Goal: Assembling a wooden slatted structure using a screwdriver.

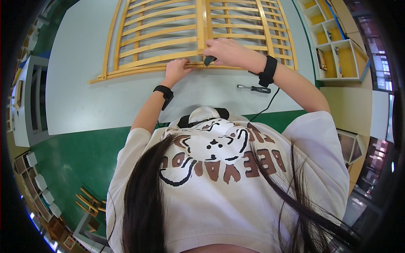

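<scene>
A slatted wooden frame of light, varnished wood lies across the far part of the table. My left hand is closed around the near rail of this frame, left of its middle. Just to the right, my right hand grips a dark-handled tool above the central upright, close to where it meets the near rail. The tool's working end is hidden, so its exact kind does not show. Nearer to me lies a socket driver with a black handle and a metal shaft.
The pale table ends close in front of my body. A black cable runs over its near edge by my right arm. Shelving with yellow backs stands to the right. Past the left side is a grey cabinet; small wooden chairs stand lower left.
</scene>
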The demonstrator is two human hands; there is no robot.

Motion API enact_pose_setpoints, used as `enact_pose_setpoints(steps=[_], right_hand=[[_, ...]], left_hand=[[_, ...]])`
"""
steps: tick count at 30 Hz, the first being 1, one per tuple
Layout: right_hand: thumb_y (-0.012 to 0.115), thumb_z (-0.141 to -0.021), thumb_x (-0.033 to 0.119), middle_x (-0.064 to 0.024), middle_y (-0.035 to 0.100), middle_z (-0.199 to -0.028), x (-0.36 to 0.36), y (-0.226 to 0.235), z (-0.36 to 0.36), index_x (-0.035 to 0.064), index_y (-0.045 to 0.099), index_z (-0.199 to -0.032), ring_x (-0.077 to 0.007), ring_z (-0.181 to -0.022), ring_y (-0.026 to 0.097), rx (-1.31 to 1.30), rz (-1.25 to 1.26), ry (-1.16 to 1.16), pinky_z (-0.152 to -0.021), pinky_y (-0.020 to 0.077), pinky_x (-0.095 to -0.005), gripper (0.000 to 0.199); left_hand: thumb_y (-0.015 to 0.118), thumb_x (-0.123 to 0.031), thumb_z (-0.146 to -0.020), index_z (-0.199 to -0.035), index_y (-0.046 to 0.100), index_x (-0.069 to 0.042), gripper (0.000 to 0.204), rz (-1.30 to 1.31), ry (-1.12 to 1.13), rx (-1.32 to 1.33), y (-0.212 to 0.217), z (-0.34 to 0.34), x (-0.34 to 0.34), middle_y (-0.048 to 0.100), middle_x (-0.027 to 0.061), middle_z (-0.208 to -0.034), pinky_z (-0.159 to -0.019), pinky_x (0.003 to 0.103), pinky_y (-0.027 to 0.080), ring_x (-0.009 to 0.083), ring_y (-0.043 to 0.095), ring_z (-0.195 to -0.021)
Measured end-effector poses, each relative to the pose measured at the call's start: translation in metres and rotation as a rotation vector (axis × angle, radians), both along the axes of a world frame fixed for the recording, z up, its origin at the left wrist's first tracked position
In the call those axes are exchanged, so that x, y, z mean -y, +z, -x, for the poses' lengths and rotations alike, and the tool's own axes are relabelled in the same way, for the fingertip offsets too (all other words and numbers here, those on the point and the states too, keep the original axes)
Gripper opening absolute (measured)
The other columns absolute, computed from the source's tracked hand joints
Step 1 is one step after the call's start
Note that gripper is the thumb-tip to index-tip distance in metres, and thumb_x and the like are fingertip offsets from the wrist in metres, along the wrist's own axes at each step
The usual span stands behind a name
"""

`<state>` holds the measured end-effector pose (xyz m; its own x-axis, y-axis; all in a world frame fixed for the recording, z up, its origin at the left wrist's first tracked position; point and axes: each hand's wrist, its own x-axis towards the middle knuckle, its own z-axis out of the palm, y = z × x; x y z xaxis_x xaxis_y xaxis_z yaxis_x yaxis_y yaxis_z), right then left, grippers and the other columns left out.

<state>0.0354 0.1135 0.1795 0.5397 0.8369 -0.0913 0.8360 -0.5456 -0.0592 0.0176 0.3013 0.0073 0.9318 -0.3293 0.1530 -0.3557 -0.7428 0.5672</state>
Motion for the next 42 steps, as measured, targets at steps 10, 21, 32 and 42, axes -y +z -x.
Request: enact_pose_setpoints(steps=[10,21,32,42], right_hand=[[0.063,-0.062,0.008,-0.0082,0.048,-0.098,0.005,-0.007,0.018,0.0053,0.061,-0.074,-0.0254,-0.081,0.047,0.123,-0.007,-0.035,-0.067,0.0452,-0.0319,0.012],[0.051,-0.059,-0.013,-0.0161,0.044,-0.106,0.01,0.002,0.014,-0.0008,0.05,-0.101,-0.0291,-0.098,0.044,-0.061,-0.223,-0.109,-0.077,0.0436,-0.0334,0.044],[0.053,-0.063,-0.001,-0.0113,0.054,-0.063,0.003,0.007,-0.006,0.005,0.052,-0.072,-0.0291,-0.066,0.055,0.128,0.073,-0.052,-0.051,0.0433,-0.0366,0.011],[0.057,-0.069,0.009,-0.0051,0.053,-0.092,0.006,0.011,0.001,0.0087,0.059,-0.088,-0.0261,-0.084,0.051,-0.016,0.036,-0.02,-0.067,0.0448,-0.0331,0.019]], left_hand=[[0.068,-0.033,-0.063,-0.081,0.06,-0.008,0.032,0.009,-0.002,0.033,-0.001,0.0,0.0,0.061,0.0083,-0.067,-0.056,0.033,0.046,0.0242,0.059,-0.064],[0.068,-0.034,-0.063,-0.081,0.061,-0.008,0.032,-0.021,0.013,0.045,0.001,0.001,0.0,0.06,0.0072,-0.065,-0.056,0.032,0.046,0.0227,0.059,-0.064],[0.066,-0.036,-0.064,-0.081,0.061,-0.009,0.032,0.004,0.007,0.015,0.002,0.0,0.0,0.062,0.0079,-0.073,-0.06,0.035,0.046,0.0254,0.059,-0.068],[0.066,-0.037,-0.064,-0.08,0.061,-0.009,0.032,-0.018,0.01,-0.019,0.003,0.002,0.0,0.062,0.0077,-0.072,-0.059,0.035,0.047,0.0253,0.059,-0.068]])
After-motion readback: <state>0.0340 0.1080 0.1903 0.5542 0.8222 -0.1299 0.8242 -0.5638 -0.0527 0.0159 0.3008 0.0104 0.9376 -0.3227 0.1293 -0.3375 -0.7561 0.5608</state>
